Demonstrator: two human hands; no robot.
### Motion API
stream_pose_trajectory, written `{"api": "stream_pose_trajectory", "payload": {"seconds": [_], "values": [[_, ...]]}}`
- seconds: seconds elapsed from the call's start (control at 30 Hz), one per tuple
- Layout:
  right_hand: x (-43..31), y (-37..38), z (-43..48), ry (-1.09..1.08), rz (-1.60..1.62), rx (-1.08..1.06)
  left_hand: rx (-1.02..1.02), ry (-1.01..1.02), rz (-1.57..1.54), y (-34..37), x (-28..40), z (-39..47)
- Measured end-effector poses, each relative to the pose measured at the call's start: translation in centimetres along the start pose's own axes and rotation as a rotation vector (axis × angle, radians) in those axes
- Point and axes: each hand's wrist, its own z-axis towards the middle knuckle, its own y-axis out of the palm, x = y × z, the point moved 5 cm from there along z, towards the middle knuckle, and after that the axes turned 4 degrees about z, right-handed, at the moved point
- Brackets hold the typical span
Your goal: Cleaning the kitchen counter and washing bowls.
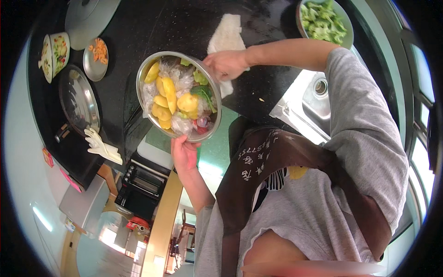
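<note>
My left hand (185,152) grips the near rim of a deep stainless steel bowl (140,78), held tilted toward me at the counter's edge. Inside it are yellow peelings (169,93), crumpled clear plastic bags (181,123), some green leaves (202,93) and a small red-and-clear item. Beyond the bowl's right side, my right hand (228,64) is closed over a white cloth (226,33) on the black countertop. The bowl hides part of the fingers and of the cloth.
A bowl of cut greens (323,22) stands by the sink (316,107) at right. On the left are a plate of orange pieces (95,65), a floral lidded pot (55,55), a metal lid (81,100) and white gloves (102,147). A toaster oven (142,190) stands lower left.
</note>
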Motion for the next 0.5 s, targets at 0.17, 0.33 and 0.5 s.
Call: {"api": "stream_pose_trajectory", "payload": {"seconds": [0.17,0.33,0.5], "values": [[-4.7,0.8,-5.6,0.056,0.088,0.164,0.004,-0.027,0.020,2.7,0.2,0.4],[-5.9,0.5,-5.8,0.436,0.331,0.089,-0.107,-0.064,0.062,4.2,0.6,0.3],[-4.8,-5.3,-9.9,0.617,-0.347,0.640,-0.160,-0.074,0.053,5.0,0.1,-0.6]]}}
